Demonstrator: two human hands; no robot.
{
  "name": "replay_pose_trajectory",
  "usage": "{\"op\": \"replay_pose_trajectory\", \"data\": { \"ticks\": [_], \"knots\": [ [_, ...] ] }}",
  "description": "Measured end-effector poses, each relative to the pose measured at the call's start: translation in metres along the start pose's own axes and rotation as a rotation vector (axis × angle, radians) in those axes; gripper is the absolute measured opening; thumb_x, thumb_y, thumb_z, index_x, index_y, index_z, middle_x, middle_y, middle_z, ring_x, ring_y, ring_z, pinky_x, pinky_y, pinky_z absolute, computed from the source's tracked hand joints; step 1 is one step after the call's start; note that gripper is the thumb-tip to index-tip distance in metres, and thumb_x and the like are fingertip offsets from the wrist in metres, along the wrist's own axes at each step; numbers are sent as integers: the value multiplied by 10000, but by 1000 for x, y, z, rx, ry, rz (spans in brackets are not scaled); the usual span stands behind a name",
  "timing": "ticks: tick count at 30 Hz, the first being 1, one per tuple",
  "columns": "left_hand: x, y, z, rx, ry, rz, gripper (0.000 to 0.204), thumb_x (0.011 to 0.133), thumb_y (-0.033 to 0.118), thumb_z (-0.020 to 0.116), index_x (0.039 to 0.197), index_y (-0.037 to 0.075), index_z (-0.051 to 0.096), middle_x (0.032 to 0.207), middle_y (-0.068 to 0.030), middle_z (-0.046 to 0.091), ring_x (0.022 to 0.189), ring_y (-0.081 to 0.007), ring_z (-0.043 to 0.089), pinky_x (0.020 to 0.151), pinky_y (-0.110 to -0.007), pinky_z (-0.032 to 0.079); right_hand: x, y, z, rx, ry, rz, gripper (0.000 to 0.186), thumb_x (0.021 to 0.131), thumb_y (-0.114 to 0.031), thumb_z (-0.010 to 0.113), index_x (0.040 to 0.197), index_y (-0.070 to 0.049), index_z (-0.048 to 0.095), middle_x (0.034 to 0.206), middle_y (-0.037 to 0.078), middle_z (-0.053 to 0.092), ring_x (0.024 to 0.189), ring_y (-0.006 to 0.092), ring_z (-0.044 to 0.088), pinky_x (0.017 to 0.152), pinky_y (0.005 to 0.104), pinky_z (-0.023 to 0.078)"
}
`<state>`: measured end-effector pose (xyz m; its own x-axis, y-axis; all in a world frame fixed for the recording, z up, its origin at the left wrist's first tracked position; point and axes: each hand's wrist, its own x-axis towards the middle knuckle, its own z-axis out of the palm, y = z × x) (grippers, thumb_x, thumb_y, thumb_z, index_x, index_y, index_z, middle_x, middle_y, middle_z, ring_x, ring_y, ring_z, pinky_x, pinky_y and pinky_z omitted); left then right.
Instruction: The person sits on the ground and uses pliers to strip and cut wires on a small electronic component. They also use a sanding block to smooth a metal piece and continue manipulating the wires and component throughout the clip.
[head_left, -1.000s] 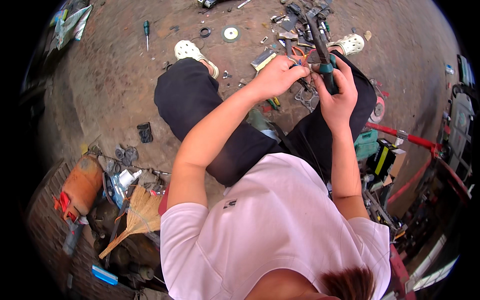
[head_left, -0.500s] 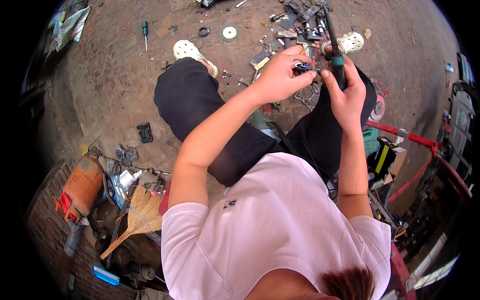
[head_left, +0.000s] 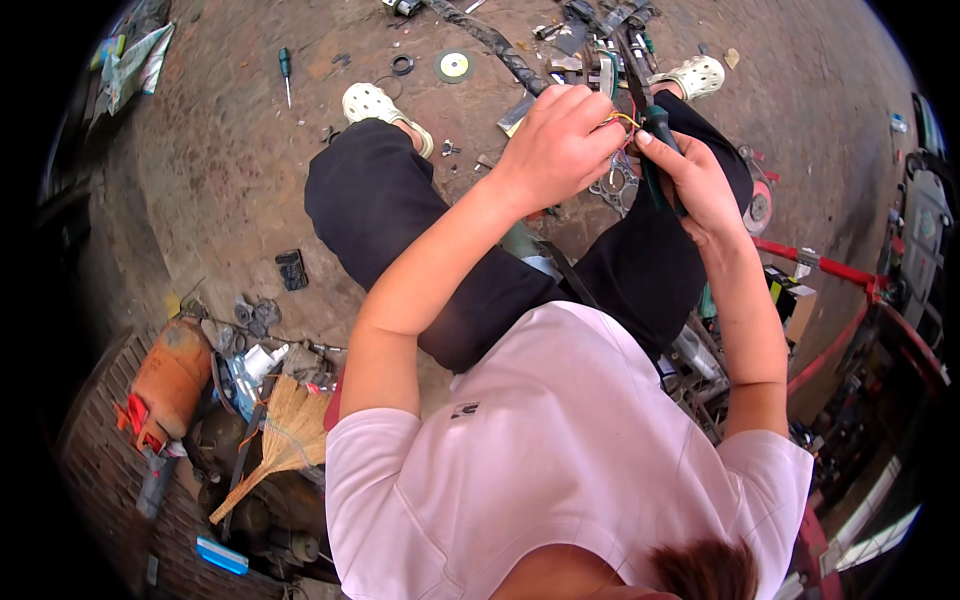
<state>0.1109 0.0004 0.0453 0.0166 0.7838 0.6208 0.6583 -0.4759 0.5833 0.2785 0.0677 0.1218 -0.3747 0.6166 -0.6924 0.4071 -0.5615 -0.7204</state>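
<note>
Left hand (head_left: 562,140) pinches wires (head_left: 622,122); right hand (head_left: 690,175) grips tool (head_left: 655,135).

1. Even, soft daylight falls over the whole scene, with no hard shadows on the ground (head_left: 220,190).
2. No glare anywhere; the pale shirt (head_left: 560,440) is bright but not washed out.
3. The centre is sharp.
4. Straight lines bend toward the edges, and the corners go black.
</note>
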Motion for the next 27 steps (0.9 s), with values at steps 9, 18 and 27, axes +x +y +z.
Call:
{"op": "replay_pose_trajectory", "data": {
  "ticks": [9, 18, 27],
  "knots": [
    [-16, -33, -2, -636, 114, -782, 158, 856, 165, 607, 860, 14, 651, 864, -21, 583, 755, -154, 532, 718, -290, 398, 16, 31, -5, -41, 120, -344, 313, 925, -295, 596, 1060, -14, 634, 878, -20, 615, 802, 42, 485, 735, 216, 395],
    [-8, -15, -1, -1126, 89, -1109, 244, 886, 232, 584, 933, 12, 678, 850, -13, 636, 757, -80, 466, 708, -225, 367, 13, 55, -11, -671, 110, -757, 234, 842, -98, 635, 1047, 12, 605, 1249, 175, 532, 1072, 306, 543, 903, 364, 429],
    [-14, -24, 13, -840, 81, -863, 234, 877, 212, 640, 964, -4, 663, 966, -4, 589, 930, -99, 546, 847, -261, 414, 0, 50, -31, -1013, 272, -864, 195, 816, -93, 636, 968, 15, 577, 1256, 136, 532, 1084, 326, 516, 911, 394, 407]
  ]
}}
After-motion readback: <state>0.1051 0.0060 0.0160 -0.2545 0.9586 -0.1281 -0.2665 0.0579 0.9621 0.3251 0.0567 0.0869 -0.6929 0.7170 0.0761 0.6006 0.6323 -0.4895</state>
